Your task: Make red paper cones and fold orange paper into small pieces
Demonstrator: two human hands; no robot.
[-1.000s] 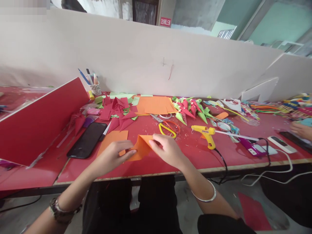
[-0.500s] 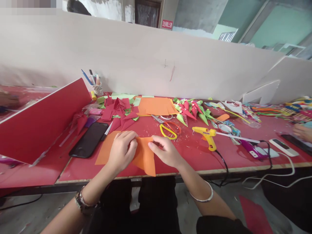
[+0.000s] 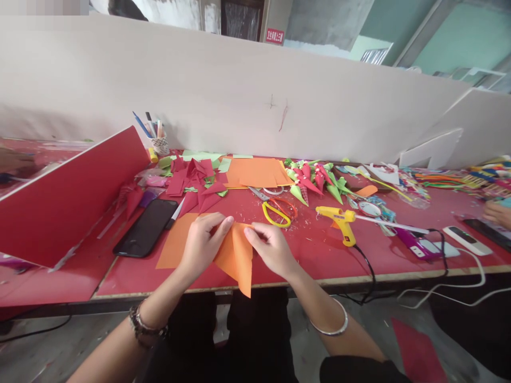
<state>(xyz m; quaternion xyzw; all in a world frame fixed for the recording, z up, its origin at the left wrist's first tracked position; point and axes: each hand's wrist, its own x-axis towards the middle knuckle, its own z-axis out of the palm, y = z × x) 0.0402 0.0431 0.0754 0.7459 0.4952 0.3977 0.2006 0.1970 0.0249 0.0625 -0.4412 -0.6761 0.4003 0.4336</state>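
Note:
My left hand (image 3: 203, 242) and my right hand (image 3: 271, 247) both pinch a folded orange paper piece (image 3: 237, 258) near the front edge of the red table (image 3: 311, 255). Its pointed lower corner hangs past the table's edge. Under my left hand lies a flat orange sheet (image 3: 173, 244). The fingers of both hands are closed on the top of the folded piece.
A black phone (image 3: 146, 226) lies left of the sheet. Yellow and red scissors (image 3: 277, 210) and a yellow glue gun (image 3: 339, 221) with its cord lie to the right. Red folded pieces (image 3: 195, 181), orange sheets (image 3: 255, 173) and paper cones (image 3: 315, 181) sit behind. Another person's hand (image 3: 497, 213) shows far right.
The folded orange piece was turned and opened out, its point now hanging over the table edge. My left hand moved up onto its top next to my right hand.

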